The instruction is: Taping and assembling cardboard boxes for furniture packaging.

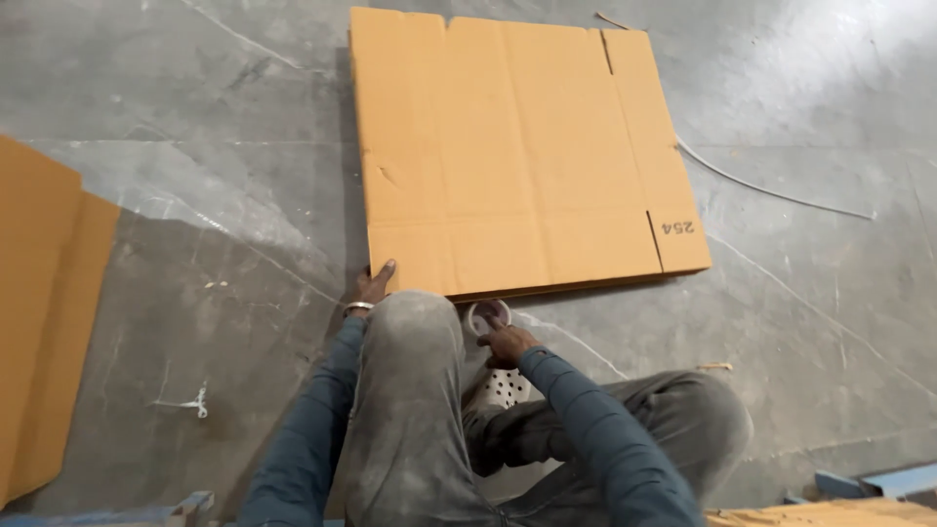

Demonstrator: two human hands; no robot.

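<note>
Flattened cardboard box (517, 151) lies flat on grey floor (800, 322). Left hand (372, 286): fingers pressed on the box's near left corner, gripping nothing. Right hand (506, 342): closed around a tape roll (485, 314), just below the box's near edge.

You sit on a scuffed grey floor (195, 293). A flattened cardboard box (517, 146) lies before you. More cardboard (44, 312) lies left, with perhaps a tape roll (488, 314) nearby.

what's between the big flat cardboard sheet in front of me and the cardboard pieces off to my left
Only bare grey floor, scuffed and scratched, lies between the flat cardboard sheet and the cardboard pieces on the left, as the head view shows.
</note>
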